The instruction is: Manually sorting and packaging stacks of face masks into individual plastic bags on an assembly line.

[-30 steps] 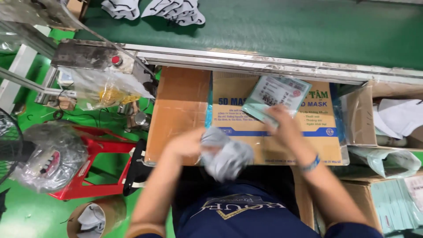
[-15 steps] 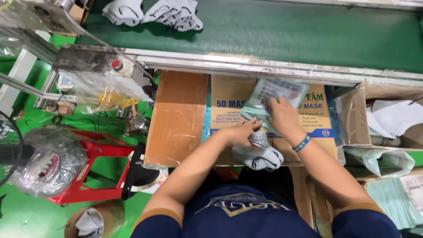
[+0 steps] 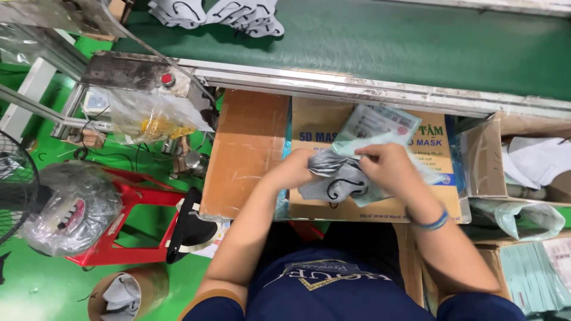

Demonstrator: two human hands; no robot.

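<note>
- My left hand grips the grey face masks.
- My right hand pinches the pale green packet over the cardboard box.

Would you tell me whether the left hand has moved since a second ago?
Yes. The left hand has moved right across the cardboard box, bringing the grey masks up to the right hand.

Soft matt grey cloth masks are pressed into a glossy, crinkled plastic pouch over a dull brown cardboard box (smooth, slightly scuffed). The conveyor belt looks matt green, edged with worn metal.
</note>
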